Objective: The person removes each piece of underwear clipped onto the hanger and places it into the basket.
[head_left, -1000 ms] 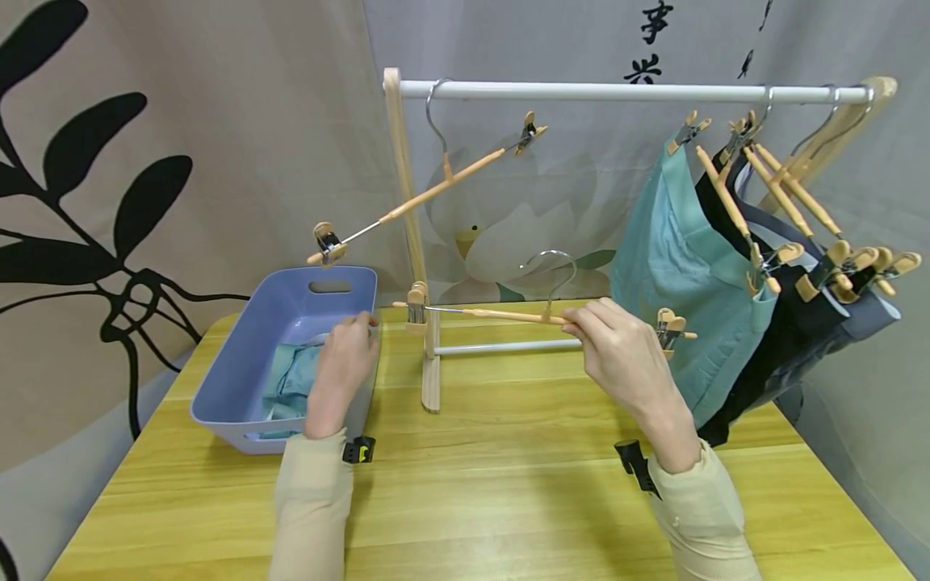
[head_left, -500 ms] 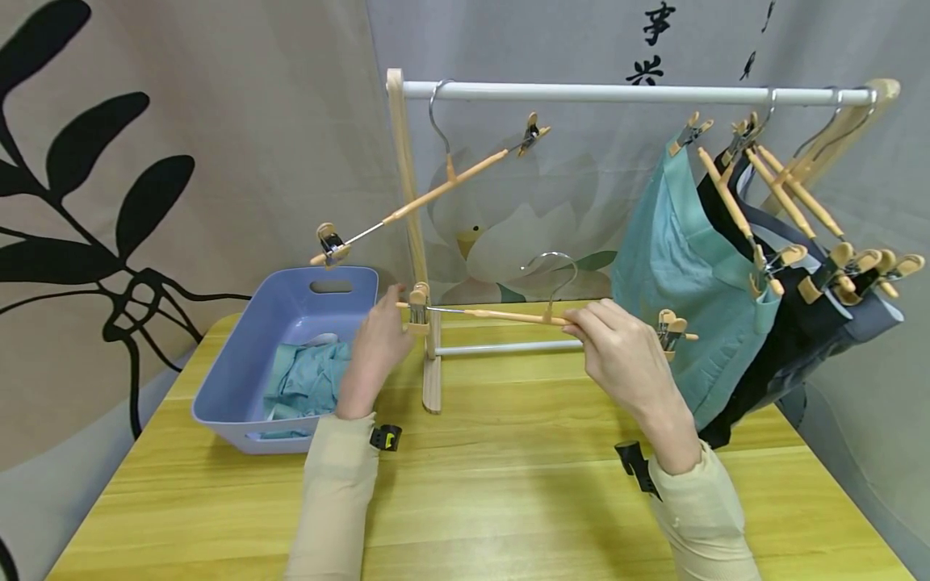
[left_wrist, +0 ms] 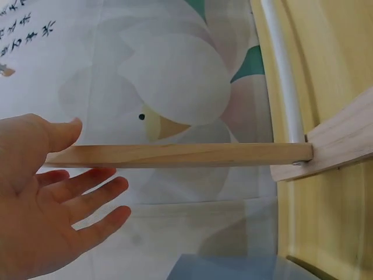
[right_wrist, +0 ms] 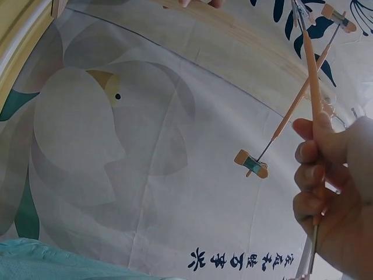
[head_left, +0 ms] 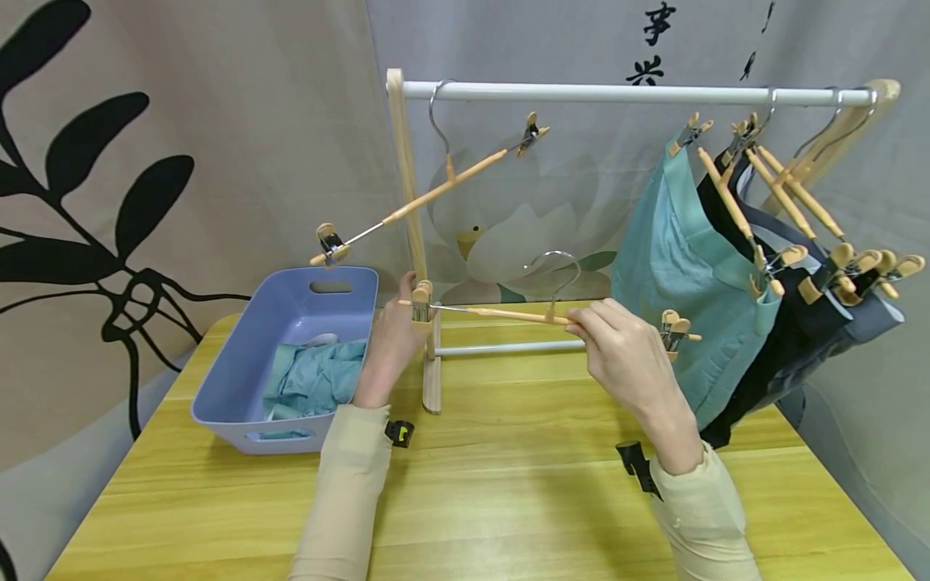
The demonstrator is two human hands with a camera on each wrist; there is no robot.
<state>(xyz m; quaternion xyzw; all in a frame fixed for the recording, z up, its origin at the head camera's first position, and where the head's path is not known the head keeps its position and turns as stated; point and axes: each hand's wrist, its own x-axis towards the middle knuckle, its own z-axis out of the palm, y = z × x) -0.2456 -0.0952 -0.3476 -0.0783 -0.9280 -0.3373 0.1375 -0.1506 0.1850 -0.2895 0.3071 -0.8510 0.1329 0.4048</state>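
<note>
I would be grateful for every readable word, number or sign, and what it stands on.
"事": on the curtain, head view.
"兴": just below it, same curtain.
"万": same curtain, right wrist view.
Other curtain characters: too blurred, small or cut off to read.
Yellow mark on left black wristband: too small.

Cream L sleeve (head_left: pixel 345 492) here, long & lightly creased, cuff at the wrist; R sleeve (head_left: pixel 703 516) matches, same pale fabric! Blk L wrist cam (head_left: pixel 399 433) w/ a small yellow-green mark, blk R wrist cam (head_left: pixel 637 463) too. Both hands (head_left: pixel 395 343) (head_left: pixel 630 355) bare.
</note>
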